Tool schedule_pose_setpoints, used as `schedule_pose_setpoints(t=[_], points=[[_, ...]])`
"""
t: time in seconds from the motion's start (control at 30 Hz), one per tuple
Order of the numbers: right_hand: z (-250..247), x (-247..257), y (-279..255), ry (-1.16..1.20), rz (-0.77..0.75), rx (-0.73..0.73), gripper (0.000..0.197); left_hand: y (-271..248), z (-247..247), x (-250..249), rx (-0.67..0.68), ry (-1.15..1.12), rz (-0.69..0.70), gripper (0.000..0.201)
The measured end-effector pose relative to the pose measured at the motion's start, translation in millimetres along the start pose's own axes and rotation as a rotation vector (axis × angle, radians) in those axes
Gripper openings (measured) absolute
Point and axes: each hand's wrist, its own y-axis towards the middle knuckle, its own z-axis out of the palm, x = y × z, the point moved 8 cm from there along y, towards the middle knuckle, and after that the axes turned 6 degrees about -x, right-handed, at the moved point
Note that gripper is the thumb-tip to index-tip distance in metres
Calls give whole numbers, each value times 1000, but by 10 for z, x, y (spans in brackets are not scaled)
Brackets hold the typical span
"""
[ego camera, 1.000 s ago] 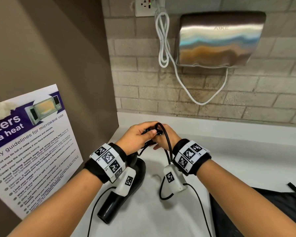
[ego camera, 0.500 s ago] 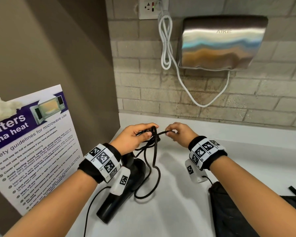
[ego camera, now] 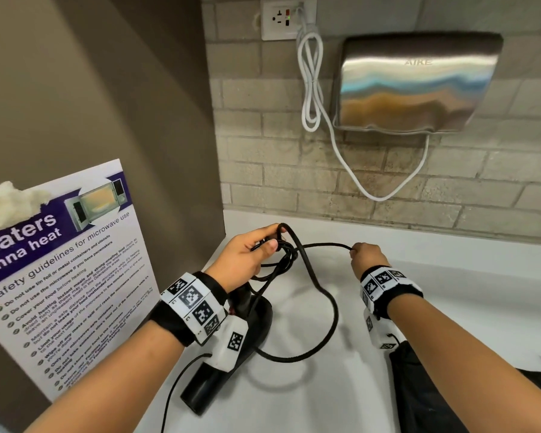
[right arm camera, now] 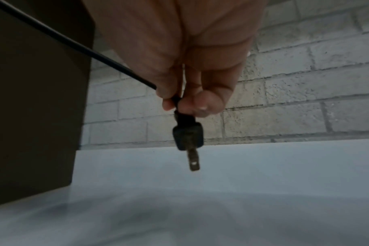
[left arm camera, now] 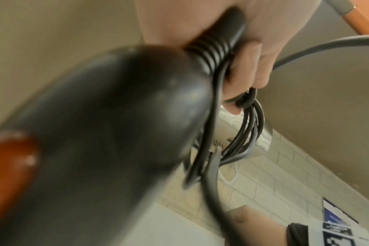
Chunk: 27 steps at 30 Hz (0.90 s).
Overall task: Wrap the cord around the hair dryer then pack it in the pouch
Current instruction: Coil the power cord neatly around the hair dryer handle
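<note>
Two hands share the cord (ego camera: pixel 322 295) at this stage. The left hand (ego camera: pixel 247 260) has its fingers and thumb curled round a bundle of gathered loops at the dryer's handle end; the left wrist view shows several strands pinned against the ribbed strain relief. The dryer (ego camera: pixel 228 364) hangs below that hand, nozzle end down and toward the person, resting on or just above the counter (ego camera: pixel 450 295) — contact cannot be confirmed. The right hand (ego camera: pixel 367 254) pinches the cord just behind the plug (right arm camera: pixel 187 138), which dangles below its fingertips with prongs pointing down. Between the hands, one slack loop sags toward the counter. The pouch (ego camera: pixel 419 395) lies under the right forearm, dark and flat; its opening cannot be made out.

Judged step: winding the last free length.

- Keep the left grip firm so the gathered loops do not spring open.
- Carry the plug end toward the left hand and around the bundle or handle, taking up the sagging loop evenly.
- Avoid sharp bends at the strain relief — likely the cord's weak point.
- Tuck the plug under a turn before releasing.
- Only then move the dryer across to the pouch.
</note>
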Motion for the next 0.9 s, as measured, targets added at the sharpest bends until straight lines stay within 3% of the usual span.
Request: schedule_pose_setpoints(t=[0.13, 0.23, 0.33, 0.47, 0.6, 0.7, 0.9], points=[[-38, -483, 20, -115, 157, 78, 30, 29, -225, 49, -116, -79, -22, 31], [60, -642, -3, -219, 132, 203, 33, 62, -342, 82, -155, -96, -31, 30], [200, -324, 33, -63, -6, 213, 48, 89, -256, 80, -124, -102, -29, 28], [266, 568, -287, 286, -324, 249, 47, 124, -132, 85, -115, -110, -17, 31], [313, 1277, -799, 448, -560, 455, 57, 111, -62, 29, -83, -59, -6, 33], [418, 1493, -978, 497, -621, 562, 56, 97, -82, 51, -68, -93, -23, 35], [453, 1588, -998, 579, -687, 535, 39, 31, -146, 25, -74, -111, -49, 41]])
